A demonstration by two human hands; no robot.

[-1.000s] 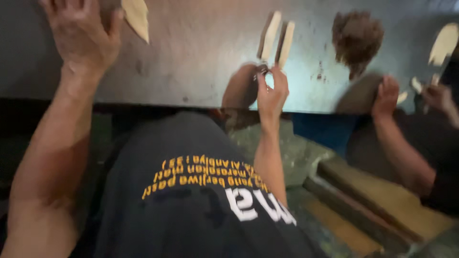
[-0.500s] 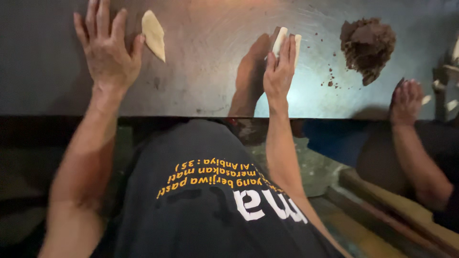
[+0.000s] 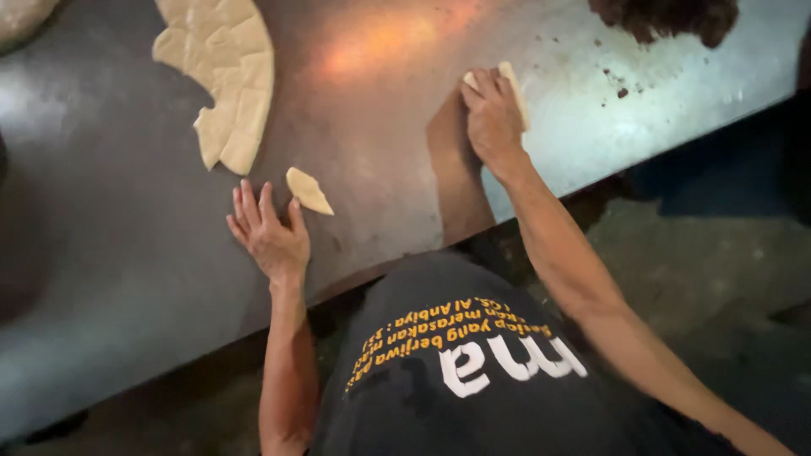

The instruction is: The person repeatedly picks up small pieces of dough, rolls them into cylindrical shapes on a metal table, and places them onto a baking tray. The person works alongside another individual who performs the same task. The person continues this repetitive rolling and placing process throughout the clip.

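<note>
Both of your hands are on the worktop (image 3: 101,253) in the head view. Your left hand (image 3: 269,236) lies flat with the fingers spread, holding nothing; its fingertips sit just beside a small cut piece of dough (image 3: 308,191), close enough that you cannot tell whether they touch it. Your right hand (image 3: 492,118) is closed around a pale, flat piece of dough (image 3: 514,84) whose edge sticks up past the fingers.

Up and to the left lies the rolled sheet of dough (image 3: 224,67), scored into squares. Its lower right edge is ragged where pieces are gone, so by the look of it the cutting is done and some pieces are already lifted off, while most of the sheet is still waiting. A dark brown crumbly heap (image 3: 663,15) sits at the far right, with crumbs scattered near it.

Much is cut off: the top of the sheet and the heap run out of the picture, and another pale lump shows only at the top left corner. Your fingers hide the shape of the held piece.
</note>
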